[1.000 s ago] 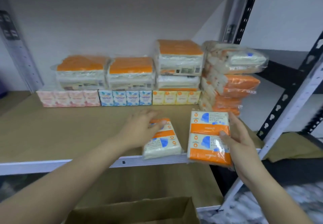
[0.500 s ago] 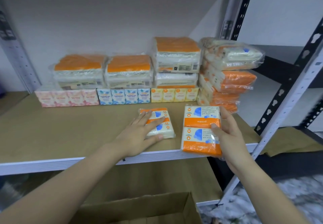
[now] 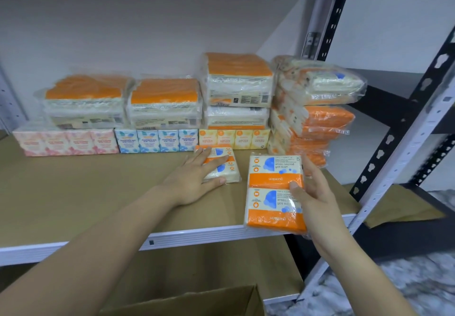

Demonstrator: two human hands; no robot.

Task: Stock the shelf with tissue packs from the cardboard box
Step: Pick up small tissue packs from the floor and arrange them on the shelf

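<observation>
The flat pocket tissue pack [image 3: 222, 165] lies on the shelf [image 3: 98, 192], pressed under the straight fingers of the left hand [image 3: 194, 180]. Its long axis runs near to far, its far end just in front of the yellow mini tissue boxes [image 3: 234, 138]. The double pocket tissue pack [image 3: 273, 192] is gripped in the right hand [image 3: 311, 200], thumb on the printed face, fingers curled behind. It is held over the shelf's front right edge, long axis also near to far, print inverted. The free slot is judged to lie just right of the flat pack and ahead of the right hand, the nearer one. The cardboard box [image 3: 197, 301] sits below.
</observation>
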